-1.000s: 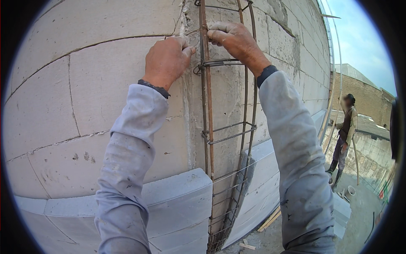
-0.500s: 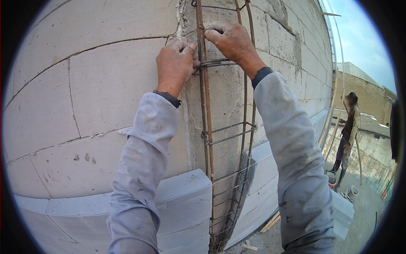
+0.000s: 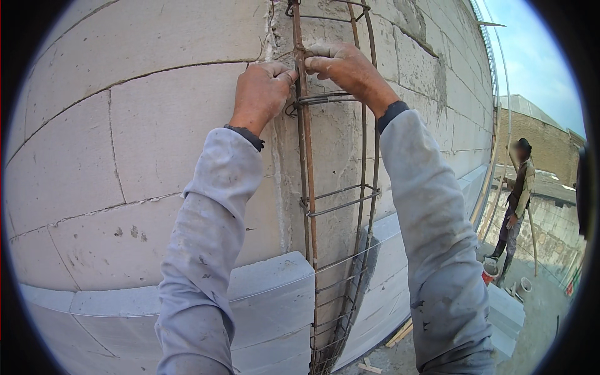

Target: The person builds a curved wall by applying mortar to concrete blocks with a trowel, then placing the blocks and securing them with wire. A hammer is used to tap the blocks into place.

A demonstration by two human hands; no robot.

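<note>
A rusty steel reinforcement cage (image 3: 305, 150) stands upright along the wall joint, its vertical bars tied by horizontal stirrups (image 3: 340, 198). My left hand (image 3: 261, 92) is closed in a pinch against the left side of the front bar; whatever its fingertips hold is hidden. On the bar's other side, slightly higher, the fingers of my right hand (image 3: 350, 70) are bent and closed on a thin wire where it meets the bar. That wire (image 3: 285, 54) runs from the wall joint across to the bar. A doubled stirrup (image 3: 328, 97) sits just below both hands.
Pale block walls (image 3: 175, 137) flank the cage. Lower down, a ledge of grey blocks (image 3: 269, 275) juts out on the left. At right, a person (image 3: 519, 194) stands near buckets (image 3: 490, 269) and loose blocks (image 3: 505, 315). Wood strips (image 3: 400, 332) lie on the ground.
My right hand has moved slightly down and right, its fingers curling more beside the bar. My left hand has shifted a little right, closer to the bar. The view has tilted slightly.
</note>
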